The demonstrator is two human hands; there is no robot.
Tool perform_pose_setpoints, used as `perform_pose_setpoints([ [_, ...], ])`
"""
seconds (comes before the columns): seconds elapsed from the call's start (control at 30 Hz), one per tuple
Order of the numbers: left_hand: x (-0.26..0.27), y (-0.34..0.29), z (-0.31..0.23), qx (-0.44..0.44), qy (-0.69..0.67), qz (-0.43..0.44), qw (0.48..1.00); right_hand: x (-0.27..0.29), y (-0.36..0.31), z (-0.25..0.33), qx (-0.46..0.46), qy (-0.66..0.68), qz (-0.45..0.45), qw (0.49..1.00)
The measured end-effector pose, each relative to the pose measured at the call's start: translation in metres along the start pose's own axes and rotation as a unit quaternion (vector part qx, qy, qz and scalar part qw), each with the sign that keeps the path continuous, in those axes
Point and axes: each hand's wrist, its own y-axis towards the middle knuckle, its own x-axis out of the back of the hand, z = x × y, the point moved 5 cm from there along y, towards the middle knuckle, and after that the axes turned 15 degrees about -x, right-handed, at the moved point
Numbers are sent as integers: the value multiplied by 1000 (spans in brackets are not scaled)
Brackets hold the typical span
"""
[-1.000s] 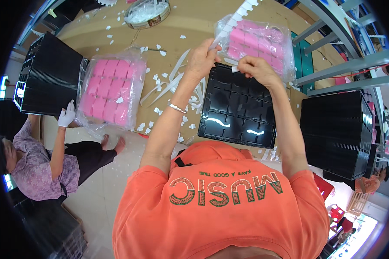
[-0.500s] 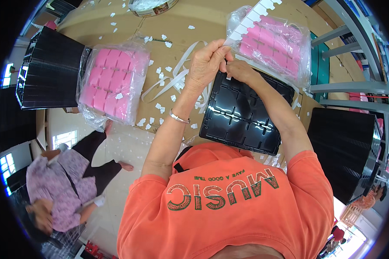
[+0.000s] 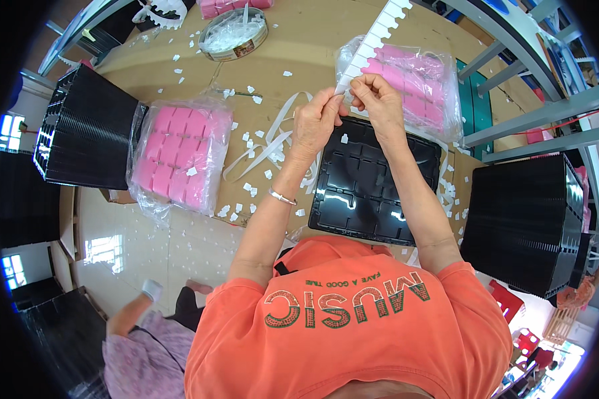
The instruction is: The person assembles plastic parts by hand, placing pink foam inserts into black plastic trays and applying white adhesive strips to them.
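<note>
A long white notched strip of stickers [image 3: 378,41] rises up and away from my hands above the table. My left hand [image 3: 317,125] pinches its lower end between thumb and fingertips. Close beside it, my right hand [image 3: 381,108] has its thumb and fingers pressed together at the strip's notched edge; the fingertips partly hide what they grip. Below my hands lies a black plastic tray [image 3: 356,179] with molded compartments. On its upper left part sits a small white piece [image 3: 344,138].
Pink slabs wrapped in clear plastic lie at the left [image 3: 180,156] and at the far right [image 3: 416,83]. Stacks of black trays stand left [image 3: 90,130] and right [image 3: 516,223]. A round tin [image 3: 236,46] holds white scraps. White strips [image 3: 273,136] and bits litter the table. Another person [image 3: 146,362] is low left.
My right hand has moved up from over the tray to the strip beside my left hand. A small white piece now shows on the tray. The view has shifted, and the other person has moved lower.
</note>
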Motion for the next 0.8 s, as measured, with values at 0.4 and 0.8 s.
perform_pose_setpoints([
  [0.4,20,23,1,-36,3,-25,999,-5,-86,-29,-156,-300,350,873],
  [0.8,17,23,15,19,-156,22,987,-30,-105,-188,128,-608,297,726],
])
